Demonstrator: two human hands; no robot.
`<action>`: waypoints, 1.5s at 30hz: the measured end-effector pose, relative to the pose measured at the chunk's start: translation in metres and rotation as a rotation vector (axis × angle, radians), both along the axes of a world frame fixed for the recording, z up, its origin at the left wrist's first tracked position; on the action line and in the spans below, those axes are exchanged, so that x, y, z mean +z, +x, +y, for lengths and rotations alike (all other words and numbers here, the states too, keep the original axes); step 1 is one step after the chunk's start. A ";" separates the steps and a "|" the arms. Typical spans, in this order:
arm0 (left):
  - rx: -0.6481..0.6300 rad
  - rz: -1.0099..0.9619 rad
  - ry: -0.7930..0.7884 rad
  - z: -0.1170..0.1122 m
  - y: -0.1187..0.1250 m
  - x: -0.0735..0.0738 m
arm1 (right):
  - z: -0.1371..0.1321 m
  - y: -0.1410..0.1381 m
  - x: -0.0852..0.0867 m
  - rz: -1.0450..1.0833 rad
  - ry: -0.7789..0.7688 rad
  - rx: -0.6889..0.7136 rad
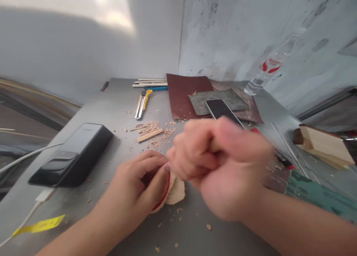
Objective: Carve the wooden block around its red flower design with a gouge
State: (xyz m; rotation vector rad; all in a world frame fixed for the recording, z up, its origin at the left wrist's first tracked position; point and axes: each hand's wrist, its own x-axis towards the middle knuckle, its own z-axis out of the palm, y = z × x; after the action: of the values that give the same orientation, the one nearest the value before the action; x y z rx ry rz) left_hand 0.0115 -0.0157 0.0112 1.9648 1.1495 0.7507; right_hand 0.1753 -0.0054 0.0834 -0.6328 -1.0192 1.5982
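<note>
Head view gives me the left hand (pixel 131 189), fingers (pixel 150 166) curled around a red-edged wood piece (pixel 176 192), and the right hand (pixel 225 170) blurred, fingers clenched on something unclear.

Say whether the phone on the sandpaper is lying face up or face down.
Face up: the phone shows its dark glass screen, lying on the sandpaper sheets.
</note>
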 end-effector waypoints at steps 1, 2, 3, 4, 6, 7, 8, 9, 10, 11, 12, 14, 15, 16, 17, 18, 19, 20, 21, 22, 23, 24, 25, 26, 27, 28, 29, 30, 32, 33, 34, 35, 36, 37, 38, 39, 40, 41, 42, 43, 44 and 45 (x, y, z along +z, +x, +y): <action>-0.005 -0.004 0.002 0.000 0.000 -0.001 | 0.000 -0.001 -0.013 0.048 0.095 -0.016; -0.002 -0.004 0.004 0.000 -0.001 -0.001 | 0.000 -0.003 -0.024 0.074 0.101 -0.039; -0.005 -0.005 0.003 0.000 -0.001 -0.002 | 0.000 -0.004 -0.033 0.067 0.090 -0.028; -0.006 -0.003 -0.002 0.000 -0.001 -0.001 | 0.000 -0.004 -0.037 0.067 0.125 -0.022; -0.011 0.001 -0.021 0.000 -0.001 -0.001 | 0.000 -0.004 -0.033 0.038 0.141 -0.006; -0.012 0.000 -0.030 0.000 -0.001 0.000 | 0.000 -0.002 -0.027 0.016 0.137 -0.005; -0.009 -0.003 -0.041 0.000 0.000 0.000 | 0.000 -0.001 -0.020 -0.005 0.121 -0.008; -0.004 -0.006 -0.052 -0.001 0.000 0.000 | -0.001 0.000 -0.014 -0.035 0.074 -0.017; -0.001 -0.010 -0.063 -0.001 0.000 0.000 | -0.001 0.001 -0.011 -0.064 0.064 -0.017; 0.002 -0.014 -0.071 -0.001 0.000 0.000 | -0.001 0.001 -0.011 -0.068 0.077 -0.019; 0.005 -0.015 -0.078 -0.001 0.000 0.000 | -0.001 0.000 -0.014 -0.060 0.110 -0.031; 0.006 -0.017 -0.070 -0.001 0.000 0.001 | -0.001 -0.002 -0.026 0.011 0.220 -0.019; 0.003 -0.019 -0.064 -0.001 0.000 0.001 | -0.001 -0.004 -0.032 0.010 0.217 -0.006; 0.002 -0.021 -0.060 -0.001 0.000 0.001 | 0.000 -0.005 -0.036 0.021 0.214 -0.008; 0.002 -0.021 -0.060 -0.001 0.000 0.001 | 0.000 -0.006 -0.037 0.021 0.191 -0.014; 0.000 -0.019 -0.061 -0.001 0.000 0.000 | 0.000 -0.006 -0.036 0.017 0.167 -0.014; 0.001 -0.016 -0.062 -0.001 0.000 0.000 | 0.000 -0.005 -0.032 0.010 0.147 -0.018; 0.003 -0.008 -0.062 -0.001 0.000 0.000 | 0.000 -0.004 -0.027 -0.009 0.129 -0.021; 0.006 -0.003 -0.052 -0.001 0.000 0.000 | 0.000 -0.002 -0.022 -0.029 0.128 -0.021; 0.010 0.001 -0.040 -0.001 0.000 0.000 | -0.001 -0.001 -0.019 -0.058 0.126 -0.018; 0.017 0.005 -0.028 -0.001 0.000 0.000 | -0.001 0.000 -0.017 -0.082 0.130 -0.017; 0.020 0.003 -0.021 -0.001 0.000 0.000 | -0.002 0.001 -0.018 -0.087 0.151 -0.009; 0.014 0.005 -0.026 -0.001 -0.001 0.000 | -0.003 0.001 -0.021 -0.102 0.134 0.018; 0.013 0.007 -0.033 -0.002 -0.001 0.001 | -0.003 0.001 -0.026 -0.057 0.188 0.015; 0.011 0.007 -0.041 -0.002 -0.001 0.001 | -0.003 0.000 -0.031 -0.023 0.244 0.020; 0.008 0.010 -0.049 -0.002 -0.001 0.001 | -0.002 -0.002 -0.036 -0.024 0.249 0.013; 0.009 0.010 -0.053 -0.003 -0.002 0.002 | -0.002 -0.003 -0.040 -0.021 0.243 0.002; 0.009 0.010 -0.054 -0.003 -0.002 0.002 | 0.000 -0.004 -0.042 -0.016 0.233 -0.005; 0.003 0.008 -0.053 -0.003 -0.002 0.002 | 0.002 -0.005 -0.044 0.005 0.212 -0.012; 0.000 0.010 -0.051 -0.003 -0.001 0.001 | 0.002 -0.005 -0.043 0.017 0.215 -0.008; 0.002 0.012 -0.045 -0.003 -0.001 0.001 | 0.002 -0.005 -0.043 0.012 0.218 -0.001; 0.008 0.016 -0.035 -0.002 -0.001 0.001 | 0.001 -0.005 -0.043 0.002 0.230 -0.002; 0.015 0.022 -0.021 -0.002 0.000 0.001 | -0.001 -0.006 -0.043 -0.012 0.248 -0.010; 0.025 0.029 -0.005 -0.002 0.001 0.001 | -0.004 -0.006 -0.045 -0.030 0.267 -0.026; 0.037 0.038 0.013 -0.002 0.001 0.001 | -0.007 -0.008 -0.047 -0.049 0.289 -0.045; 0.051 0.043 0.030 -0.003 0.002 0.000 | -0.009 -0.009 -0.050 -0.070 0.306 -0.073; 0.062 0.046 0.040 -0.003 0.002 0.000 | -0.012 -0.011 -0.052 -0.090 0.319 -0.101; 0.073 0.045 0.042 -0.004 0.003 0.000 | -0.013 -0.013 -0.055 -0.111 0.327 -0.127; 0.078 0.040 0.034 -0.004 0.003 0.000 | -0.014 -0.015 -0.058 -0.131 0.324 -0.153; 0.079 0.037 0.014 -0.005 0.003 -0.001 | -0.013 -0.017 -0.060 -0.146 0.308 -0.175; 0.077 0.033 -0.006 -0.006 0.003 -0.001 | -0.011 -0.018 -0.061 -0.148 0.276 -0.188; 0.072 0.032 -0.021 -0.006 0.003 -0.001 | -0.008 -0.018 -0.061 -0.133 0.227 -0.194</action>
State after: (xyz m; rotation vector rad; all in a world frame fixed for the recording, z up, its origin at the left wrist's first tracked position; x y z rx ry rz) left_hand 0.0147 -0.0218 0.0101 1.9332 1.2488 0.7435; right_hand 0.1572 -0.0135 0.0225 -0.6666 -1.1808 1.2643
